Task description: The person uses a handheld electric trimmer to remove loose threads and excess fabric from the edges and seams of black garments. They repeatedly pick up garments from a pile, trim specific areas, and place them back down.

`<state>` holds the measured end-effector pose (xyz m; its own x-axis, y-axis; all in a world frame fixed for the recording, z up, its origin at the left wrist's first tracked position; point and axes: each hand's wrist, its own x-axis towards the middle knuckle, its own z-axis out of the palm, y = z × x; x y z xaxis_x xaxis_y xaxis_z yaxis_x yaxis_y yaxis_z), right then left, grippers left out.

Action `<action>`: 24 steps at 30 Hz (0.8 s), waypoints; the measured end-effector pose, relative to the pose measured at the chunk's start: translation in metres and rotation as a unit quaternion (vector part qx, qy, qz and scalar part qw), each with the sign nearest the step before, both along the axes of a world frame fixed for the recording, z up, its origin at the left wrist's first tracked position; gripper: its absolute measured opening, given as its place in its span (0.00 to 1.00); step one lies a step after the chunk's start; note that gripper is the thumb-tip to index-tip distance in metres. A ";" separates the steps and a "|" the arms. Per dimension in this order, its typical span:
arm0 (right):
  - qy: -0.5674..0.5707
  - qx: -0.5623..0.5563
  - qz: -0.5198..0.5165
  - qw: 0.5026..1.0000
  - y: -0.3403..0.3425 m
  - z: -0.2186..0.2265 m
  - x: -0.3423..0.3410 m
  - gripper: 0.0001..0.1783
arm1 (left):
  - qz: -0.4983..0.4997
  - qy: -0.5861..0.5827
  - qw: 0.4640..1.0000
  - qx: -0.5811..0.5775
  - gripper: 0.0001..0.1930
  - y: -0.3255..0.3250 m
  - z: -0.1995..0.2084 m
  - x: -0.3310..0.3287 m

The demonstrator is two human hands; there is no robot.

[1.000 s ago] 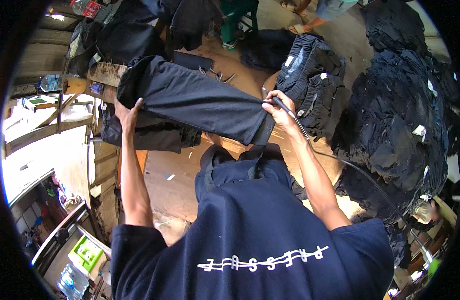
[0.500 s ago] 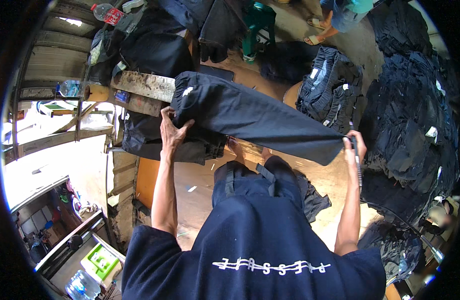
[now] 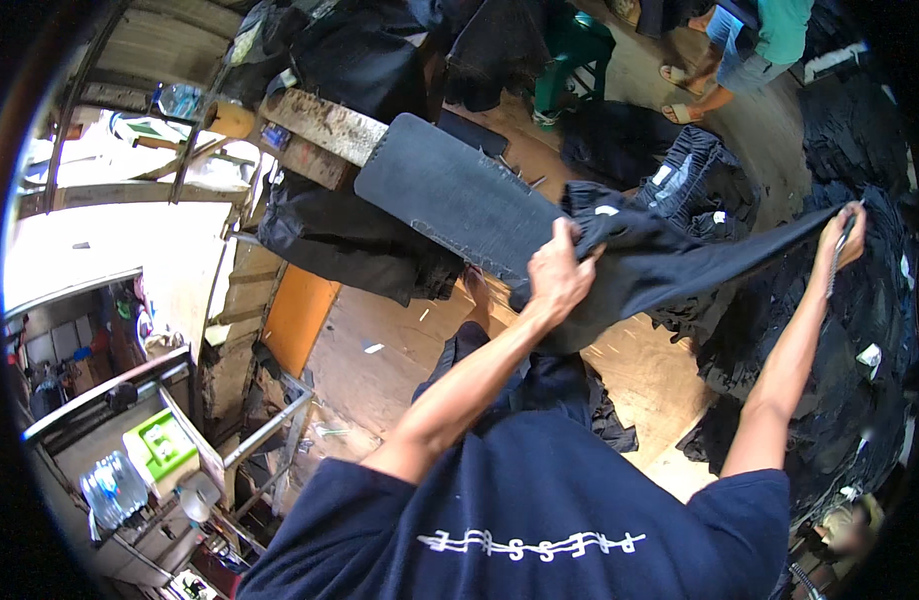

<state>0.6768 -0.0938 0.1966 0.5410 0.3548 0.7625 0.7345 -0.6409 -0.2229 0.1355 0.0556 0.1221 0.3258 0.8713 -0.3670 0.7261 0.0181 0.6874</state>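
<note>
Black trousers [image 3: 670,255] with an elastic-looking waistband stretch between my two hands, off the right end of a long dark board [image 3: 460,190] with rounded corners. Fingers of my left hand [image 3: 563,272] are closed on the cloth at the waistband end, beside the board's right end. Farther right, my right hand [image 3: 848,238] is closed on the far end of the trousers. The same hand also holds a slim dark tool with a ridged, spring-like sleeve [image 3: 833,272]; its exact kind is unclear.
Large heaps of black garments [image 3: 855,330] line the right side. Folded dark trousers [image 3: 695,175] lie beyond the board; more dark cloth [image 3: 350,255] hangs below a worn wooden beam [image 3: 325,130]. A person in sandals [image 3: 720,75] stands near a green stool [image 3: 575,60]. Lower left is a water bottle [image 3: 113,488].
The trousers, previously spread over the board, have been pulled off it to the right, baring its surface. Both hands have moved right, and the view has shifted.
</note>
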 end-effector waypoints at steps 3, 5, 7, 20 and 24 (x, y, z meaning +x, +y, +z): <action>-0.038 0.044 0.060 0.997 0.076 0.036 0.034 0.13 | 0.139 -0.135 0.977 0.092 0.26 0.015 -0.008 0.017; -0.024 0.072 0.151 0.986 0.098 0.051 -0.007 0.15 | 0.176 -0.074 0.964 0.184 0.22 0.048 -0.019 -0.019; -0.024 0.042 0.232 0.971 0.121 0.048 -0.083 0.17 | 0.178 0.020 0.964 0.194 0.27 0.092 -0.023 -0.079; 0.316 -0.101 0.515 0.790 0.051 -0.126 -0.467 0.28 | 0.127 -0.004 0.964 0.232 0.31 0.071 -0.043 -0.168; 0.283 -0.111 0.519 0.799 0.105 -0.140 -0.523 0.32 | -0.042 -0.059 0.903 0.424 0.31 0.197 -0.067 -0.194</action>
<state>0.1540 0.0109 0.0569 0.1029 0.9287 0.3563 0.7171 0.1790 -0.6736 -0.0586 0.2530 0.0547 0.3975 0.7922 0.4629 0.6205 -0.6038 0.5004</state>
